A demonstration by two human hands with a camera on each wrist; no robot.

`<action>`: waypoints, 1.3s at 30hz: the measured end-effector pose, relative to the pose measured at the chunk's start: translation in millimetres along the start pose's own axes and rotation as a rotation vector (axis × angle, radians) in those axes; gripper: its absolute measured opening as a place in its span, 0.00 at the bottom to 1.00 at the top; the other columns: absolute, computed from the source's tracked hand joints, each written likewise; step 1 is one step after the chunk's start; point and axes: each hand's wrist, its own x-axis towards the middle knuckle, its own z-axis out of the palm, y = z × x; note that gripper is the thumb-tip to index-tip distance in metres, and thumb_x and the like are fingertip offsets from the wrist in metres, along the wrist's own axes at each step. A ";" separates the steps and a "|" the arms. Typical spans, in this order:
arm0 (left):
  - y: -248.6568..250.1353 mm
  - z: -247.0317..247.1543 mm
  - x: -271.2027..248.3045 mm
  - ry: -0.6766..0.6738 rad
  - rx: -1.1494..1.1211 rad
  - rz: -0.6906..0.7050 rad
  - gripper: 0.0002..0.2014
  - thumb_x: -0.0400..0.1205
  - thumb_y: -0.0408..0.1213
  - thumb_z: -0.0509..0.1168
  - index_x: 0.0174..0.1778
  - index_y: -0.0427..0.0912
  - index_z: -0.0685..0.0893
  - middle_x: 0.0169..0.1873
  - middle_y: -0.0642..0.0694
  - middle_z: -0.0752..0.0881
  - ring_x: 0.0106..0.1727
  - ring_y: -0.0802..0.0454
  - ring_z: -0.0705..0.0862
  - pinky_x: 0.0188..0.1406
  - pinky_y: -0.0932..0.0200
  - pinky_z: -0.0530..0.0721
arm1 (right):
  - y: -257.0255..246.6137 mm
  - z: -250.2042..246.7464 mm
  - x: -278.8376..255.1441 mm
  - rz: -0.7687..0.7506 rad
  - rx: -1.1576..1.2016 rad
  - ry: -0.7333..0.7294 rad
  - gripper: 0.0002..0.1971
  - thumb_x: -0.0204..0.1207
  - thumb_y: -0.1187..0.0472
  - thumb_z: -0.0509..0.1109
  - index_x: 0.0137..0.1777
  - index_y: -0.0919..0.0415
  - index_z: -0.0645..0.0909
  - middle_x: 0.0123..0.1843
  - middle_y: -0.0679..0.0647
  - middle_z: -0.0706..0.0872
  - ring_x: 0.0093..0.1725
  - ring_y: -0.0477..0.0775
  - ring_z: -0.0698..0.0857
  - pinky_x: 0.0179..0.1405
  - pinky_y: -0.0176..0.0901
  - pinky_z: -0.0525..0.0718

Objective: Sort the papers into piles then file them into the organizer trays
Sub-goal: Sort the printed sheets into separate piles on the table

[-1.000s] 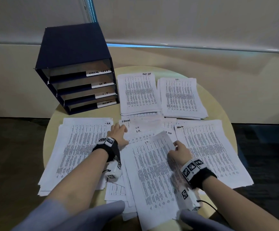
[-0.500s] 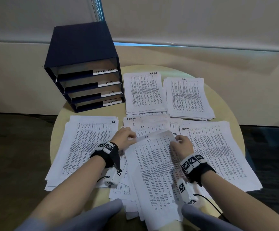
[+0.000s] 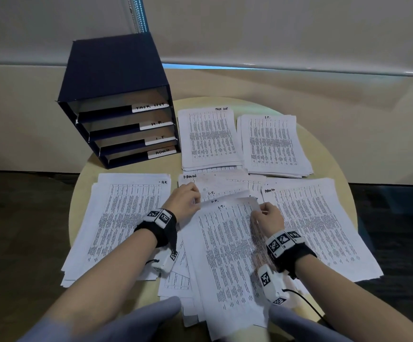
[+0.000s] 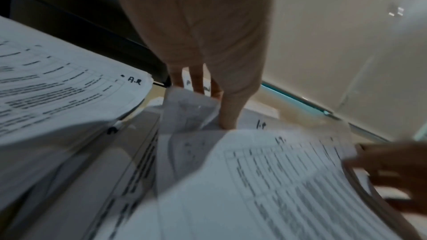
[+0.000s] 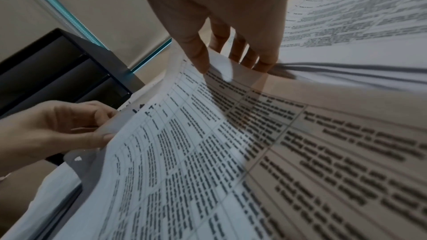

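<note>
A loose stack of printed sheets (image 3: 225,262) lies in the middle of the round table, its top sheet (image 5: 184,134) marked I.T. My left hand (image 3: 196,202) pinches that sheet's upper left corner, thumb on top (image 4: 227,116). At the upper right corner my right hand (image 3: 256,213) holds the same sheet between thumb and fingers (image 5: 219,61), and the top edge curls up. Sorted piles surround it: Task List (image 3: 210,139), I.T. (image 3: 274,144), one marked A.R. (image 3: 121,225) on the left, and Admin (image 3: 318,230) on the right. The dark blue organizer (image 3: 116,102) stands at the back left.
The organizer's trays carry labels Task List, H.R., I.T. and Admin, top to bottom. Papers cover most of the round table (image 3: 328,154); some overhang its near and right edges. A wall and a window blind (image 3: 299,33) lie behind it, with dark floor (image 3: 15,230) around it.
My left hand has come off the middle sheets and taken the I.T. sheet's upper left corner. The right hand keeps its corner, and the sheet's top edge has lifted.
</note>
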 end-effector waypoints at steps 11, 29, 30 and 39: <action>4.5 10.3 -26.4 -0.041 -0.288 0.013 0.09 0.81 0.40 0.68 0.38 0.61 0.86 0.44 0.57 0.88 0.49 0.59 0.85 0.57 0.54 0.84 | 4.5 -6.8 -1.2 -0.013 0.083 -0.049 0.07 0.71 0.71 0.69 0.35 0.61 0.76 0.32 0.54 0.80 0.31 0.51 0.77 0.31 0.42 0.74; 34.4 6.4 36.5 0.012 0.533 0.178 0.20 0.79 0.30 0.59 0.67 0.49 0.72 0.62 0.46 0.76 0.61 0.46 0.70 0.63 0.46 0.70 | 20.6 -25.8 -23.9 0.001 0.025 -0.044 0.06 0.75 0.67 0.66 0.40 0.58 0.74 0.40 0.54 0.82 0.35 0.50 0.82 0.29 0.37 0.77; 33.3 3.6 32.8 0.027 0.523 0.185 0.15 0.81 0.33 0.58 0.63 0.50 0.75 0.58 0.48 0.79 0.59 0.47 0.71 0.61 0.48 0.69 | 19.7 -25.3 -23.0 0.009 0.023 -0.048 0.06 0.75 0.68 0.66 0.41 0.58 0.74 0.41 0.54 0.82 0.36 0.50 0.82 0.28 0.37 0.77; 7.9 -9.7 -9.5 0.005 0.215 0.066 0.09 0.85 0.41 0.62 0.45 0.43 0.85 0.39 0.49 0.86 0.41 0.53 0.82 0.54 0.56 0.81 | 9.1 -17.2 -19.6 0.016 0.120 -0.042 0.21 0.71 0.74 0.67 0.61 0.55 0.71 0.47 0.57 0.83 0.42 0.57 0.85 0.39 0.50 0.86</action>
